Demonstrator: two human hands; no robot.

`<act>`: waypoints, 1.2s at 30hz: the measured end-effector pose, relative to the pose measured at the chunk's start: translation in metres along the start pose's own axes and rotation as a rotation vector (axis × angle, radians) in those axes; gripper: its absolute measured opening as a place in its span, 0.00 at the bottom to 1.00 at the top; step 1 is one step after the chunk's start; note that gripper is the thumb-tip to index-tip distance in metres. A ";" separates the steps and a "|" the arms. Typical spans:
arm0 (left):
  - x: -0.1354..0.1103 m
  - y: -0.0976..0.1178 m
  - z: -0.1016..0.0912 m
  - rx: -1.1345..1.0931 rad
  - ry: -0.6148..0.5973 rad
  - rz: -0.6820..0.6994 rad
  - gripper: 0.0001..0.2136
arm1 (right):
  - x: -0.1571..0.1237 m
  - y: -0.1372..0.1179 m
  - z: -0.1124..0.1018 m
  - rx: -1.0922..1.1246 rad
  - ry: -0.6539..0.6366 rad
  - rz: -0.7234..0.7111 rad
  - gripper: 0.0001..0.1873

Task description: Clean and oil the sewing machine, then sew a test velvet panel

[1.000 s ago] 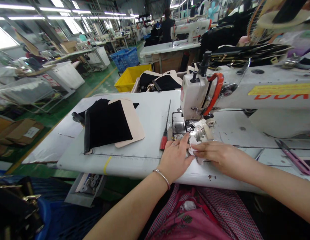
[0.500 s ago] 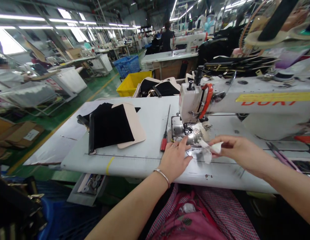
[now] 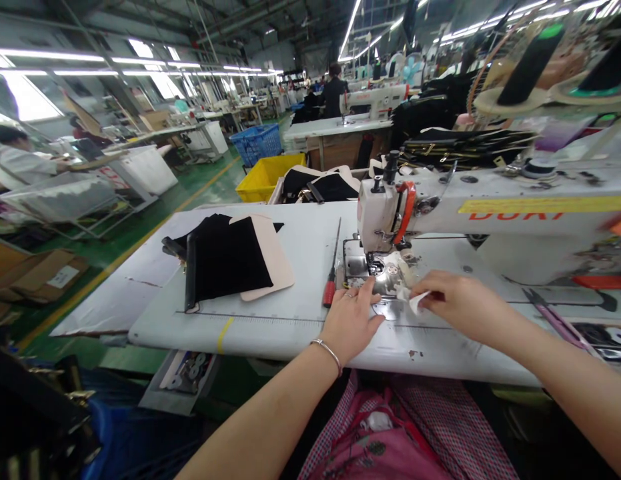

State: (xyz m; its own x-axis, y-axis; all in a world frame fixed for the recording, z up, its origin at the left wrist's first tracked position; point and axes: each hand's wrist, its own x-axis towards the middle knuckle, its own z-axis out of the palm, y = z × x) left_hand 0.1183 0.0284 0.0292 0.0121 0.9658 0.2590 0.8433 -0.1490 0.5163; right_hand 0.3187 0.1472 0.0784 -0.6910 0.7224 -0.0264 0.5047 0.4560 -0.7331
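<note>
My left hand [image 3: 350, 321] lies flat with its fingers apart, fingertips on the steel bed plate [image 3: 373, 293] of a Juki-style industrial sewing machine [image 3: 377, 217], holding nothing. My right hand [image 3: 463, 303] pinches a small white cloth [image 3: 415, 297] just right of the presser foot area. A red-handled screwdriver [image 3: 330, 287] lies left of the plate, close to my left fingers. Further left on the white sewing table [image 3: 300, 333] rests a stack of black velvet-like panels [image 3: 227, 257] on a beige panel [image 3: 275, 257].
Behind the table stand a tray of black bag parts [image 3: 315, 187], a yellow crate [image 3: 270, 177] and a blue crate [image 3: 256, 141]. Pink-handled snips [image 3: 555, 320] lie at the right. A co-worker [image 3: 17, 153] stands far left; another person [image 3: 334, 90] stands at the back.
My right hand has lifted off the plate and holds the white cloth, now bunched smaller. My left hand stays on the plate. The view has tilted slightly.
</note>
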 end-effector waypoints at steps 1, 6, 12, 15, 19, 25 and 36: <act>-0.001 0.000 0.000 -0.011 0.007 0.006 0.37 | -0.008 -0.002 -0.004 0.048 0.008 0.020 0.10; -0.019 0.016 -0.013 -0.212 0.190 0.017 0.32 | -0.046 -0.023 0.020 0.836 0.011 0.212 0.18; -0.059 0.050 -0.032 -0.864 0.288 -0.257 0.14 | -0.059 -0.052 0.083 1.259 -0.024 0.374 0.17; -0.085 0.051 -0.033 -0.896 0.378 -0.465 0.04 | -0.065 -0.051 0.111 0.998 -0.137 0.347 0.15; -0.142 0.030 -0.021 -0.793 0.415 -0.751 0.11 | -0.079 -0.043 0.149 0.585 -0.390 0.246 0.13; -0.225 -0.051 0.001 -0.681 0.545 -1.093 0.13 | -0.085 -0.052 0.159 0.454 -0.445 0.088 0.19; -0.206 -0.096 -0.025 -0.642 0.054 -0.987 0.16 | -0.010 0.011 0.065 -0.477 0.180 -0.302 0.14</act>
State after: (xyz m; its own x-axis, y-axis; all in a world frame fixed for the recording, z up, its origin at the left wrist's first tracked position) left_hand 0.0219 -0.1611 -0.0534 -0.5299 0.7144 -0.4570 0.0492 0.5639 0.8244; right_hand 0.2973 0.1114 0.0267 -0.7624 0.5823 0.2822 0.5051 0.8081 -0.3030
